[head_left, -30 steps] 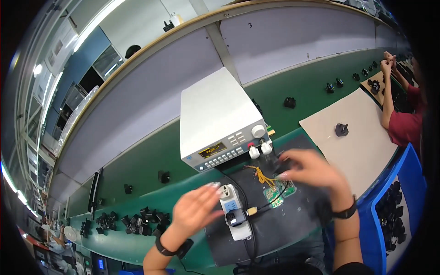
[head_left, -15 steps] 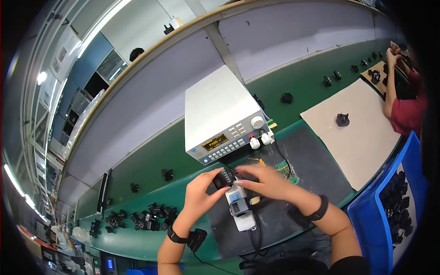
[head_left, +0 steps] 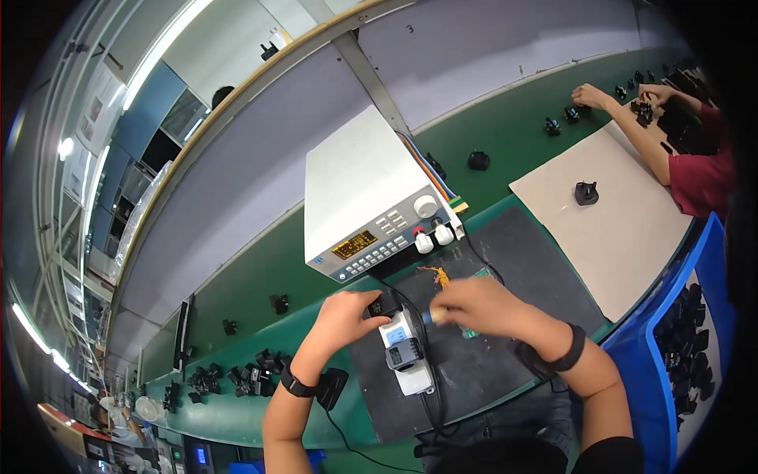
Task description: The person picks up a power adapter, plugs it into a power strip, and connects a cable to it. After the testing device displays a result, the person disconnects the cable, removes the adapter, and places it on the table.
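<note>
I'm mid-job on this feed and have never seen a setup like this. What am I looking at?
No robot here: a fisheye camera on a person's head looks down, so straight edges bend. The left hand grips a black adapter at the far end of a white power strip. The right hand pinches a small yellowish connector. On the bench are a dark mat, a white instrument box and, to the left, piled adapters. The red sleeve is a co-worker's.

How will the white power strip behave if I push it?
The white power strip would probably slide rather than roll, being boxy and flat on the dark mat. Its straight casing looks stiff. The dark adapter on top might catch and tilt it.
</note>
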Demonstrator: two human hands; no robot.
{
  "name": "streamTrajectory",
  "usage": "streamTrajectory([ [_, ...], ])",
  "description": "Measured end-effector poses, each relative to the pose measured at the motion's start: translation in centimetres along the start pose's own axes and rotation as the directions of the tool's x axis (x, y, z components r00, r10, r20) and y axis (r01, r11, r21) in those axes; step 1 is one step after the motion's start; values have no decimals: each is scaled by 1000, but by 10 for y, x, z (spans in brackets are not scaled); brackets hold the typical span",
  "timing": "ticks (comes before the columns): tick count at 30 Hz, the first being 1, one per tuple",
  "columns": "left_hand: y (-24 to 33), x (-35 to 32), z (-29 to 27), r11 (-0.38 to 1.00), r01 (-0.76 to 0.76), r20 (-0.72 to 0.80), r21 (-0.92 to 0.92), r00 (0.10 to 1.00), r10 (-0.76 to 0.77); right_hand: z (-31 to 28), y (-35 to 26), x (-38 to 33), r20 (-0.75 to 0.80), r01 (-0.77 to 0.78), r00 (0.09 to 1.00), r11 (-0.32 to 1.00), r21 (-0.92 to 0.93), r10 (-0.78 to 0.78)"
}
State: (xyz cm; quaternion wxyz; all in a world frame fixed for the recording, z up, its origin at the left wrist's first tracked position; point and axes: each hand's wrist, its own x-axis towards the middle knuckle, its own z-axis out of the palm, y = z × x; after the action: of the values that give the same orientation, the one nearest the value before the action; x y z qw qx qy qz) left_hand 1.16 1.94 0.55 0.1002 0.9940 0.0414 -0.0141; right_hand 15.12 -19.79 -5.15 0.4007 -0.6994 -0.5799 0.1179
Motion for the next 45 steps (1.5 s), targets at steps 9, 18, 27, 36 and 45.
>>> streamTrajectory([
  [9, 1, -4, 7, 998, 54, -18, 28, 998, -54, 33, 7, 41, -158, -35, 987, 998, -60, 25],
  [18, 5, -4, 5, 996, 86, 9, -4, 996, -86, 39, 12, 63, -39, 90, 994, 980, -179, -98],
  [27, 72, -60, 18, 976, -123, -144, 180, 978, 150, -91, -14, 21, 366, -86, 922, 989, -122, 126],
  [36, 69, -55, 28, 978, -82, -250, 193, 960, 130, -99, 168, 142, -305, -605, 792, 613, -508, 529],
  [45, -107, -32, -20, 773, 552, -520, 313, 780, -347, -70, 223, 171, -347, -540, 838, 736, -408, 422],
])
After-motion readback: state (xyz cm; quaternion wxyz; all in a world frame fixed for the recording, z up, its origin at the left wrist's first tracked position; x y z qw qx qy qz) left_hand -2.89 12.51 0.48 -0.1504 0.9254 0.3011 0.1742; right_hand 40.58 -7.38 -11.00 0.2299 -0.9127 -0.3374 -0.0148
